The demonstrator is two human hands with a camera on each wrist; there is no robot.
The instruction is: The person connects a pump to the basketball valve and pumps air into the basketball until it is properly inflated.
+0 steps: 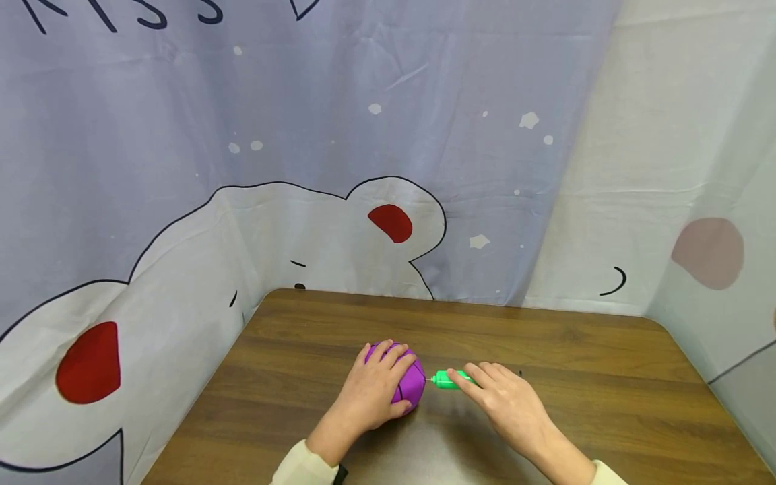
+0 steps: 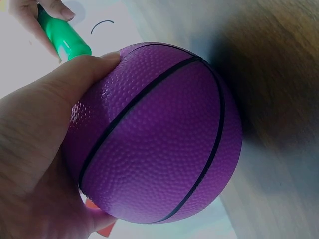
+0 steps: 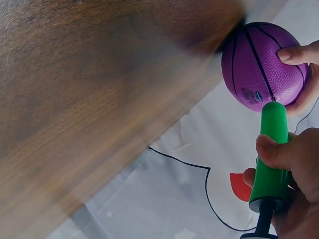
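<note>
A small purple basketball (image 1: pixel 413 385) with black seams rests on the wooden table. Over its top and left side my left hand (image 1: pixel 372 392) spreads curved fingers and grips it, the thumb (image 2: pixel 94 67) lying along the ball in the left wrist view. My right hand (image 1: pixel 506 402) holds a green hand pump (image 1: pixel 445 380) by its barrel. The pump's thin needle (image 1: pixel 428 380) points left and meets the ball's right side; how deep it sits I cannot tell. In the right wrist view, a black plunger rod (image 3: pixel 265 217) extends from the barrel's rear.
The brown wooden table (image 1: pixel 582 364) has rounded far corners. Behind it and along both sides hangs a printed curtain (image 1: pixel 485 148) with white bear shapes, touching the table's far edge. A tiny dark speck (image 1: pixel 520 372) lies beyond my right hand.
</note>
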